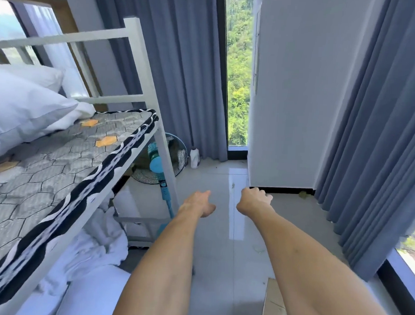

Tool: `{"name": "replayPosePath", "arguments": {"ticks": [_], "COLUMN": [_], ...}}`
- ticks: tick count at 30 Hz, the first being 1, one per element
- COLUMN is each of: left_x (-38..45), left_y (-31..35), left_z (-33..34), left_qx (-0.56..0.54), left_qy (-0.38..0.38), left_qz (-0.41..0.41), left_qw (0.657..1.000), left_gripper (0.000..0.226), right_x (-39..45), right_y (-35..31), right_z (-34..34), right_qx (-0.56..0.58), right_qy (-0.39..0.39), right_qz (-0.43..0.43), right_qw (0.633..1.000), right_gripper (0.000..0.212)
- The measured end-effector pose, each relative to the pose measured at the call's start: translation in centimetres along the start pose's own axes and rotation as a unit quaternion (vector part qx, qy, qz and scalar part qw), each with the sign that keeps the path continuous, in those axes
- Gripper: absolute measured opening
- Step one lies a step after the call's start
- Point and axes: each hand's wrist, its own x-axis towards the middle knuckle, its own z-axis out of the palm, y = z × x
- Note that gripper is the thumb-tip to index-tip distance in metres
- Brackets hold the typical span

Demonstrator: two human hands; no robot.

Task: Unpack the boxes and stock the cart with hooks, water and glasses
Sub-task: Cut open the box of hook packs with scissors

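Note:
Both my arms reach forward over the pale tiled floor. My left hand (199,203) hangs with loosely curled fingers and holds nothing. My right hand (254,199) is curled the same way, a little to the right, also empty. The edge of a cardboard box (272,303) shows at the bottom, under my right forearm. No cart, hooks, water bottles or glasses are in sight.
A white metal bunk bed (144,66) with a patterned mattress (59,160) and white pillows fills the left. A blue floor fan (158,162) and a white bottle (194,158) stand by the grey curtains (182,61). A white wall column (299,90) rises ahead on the right.

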Motion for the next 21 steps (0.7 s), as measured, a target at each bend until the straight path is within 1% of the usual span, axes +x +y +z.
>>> {"name": "replayPosePath", "arguments": {"ticks": [4, 8, 13, 15, 18, 21], "left_x": [5.3, 10.6, 16.8, 18.8, 21.6, 23.1], "left_y": [-0.9, -2.3, -4.9, -6.4, -8.5, -10.8], "left_z": [0.0, 0.2, -0.1, -0.4, -0.5, 0.1], "left_qx": [0.001, -0.017, -0.037, -0.041, -0.063, -0.064], "left_qy": [-0.015, -0.024, -0.035, -0.04, -0.033, -0.04], "left_qz": [-0.004, -0.009, -0.017, -0.029, -0.049, -0.068], "left_qw": [1.0, 1.0, 0.999, 0.998, 0.996, 0.995], "left_gripper": [0.047, 0.047, 0.057, 0.056, 0.052, 0.054], "right_x": [5.3, 10.4, 16.3, 18.2, 20.7, 22.5], "right_y": [-1.2, -3.2, -6.6, -8.5, -11.2, -13.6], "right_z": [0.5, 1.4, 2.0, 2.2, 2.6, 3.6], "right_qx": [0.0, 0.002, 0.002, 0.005, 0.006, 0.002], "right_qy": [-0.011, -0.035, -0.057, -0.065, -0.078, -0.112], "right_qz": [-0.01, -0.014, -0.015, -0.024, -0.049, -0.067], "right_qw": [1.0, 0.999, 0.998, 0.998, 0.996, 0.991], "right_gripper": [0.013, 0.02, 0.018, 0.017, 0.025, 0.031]}}
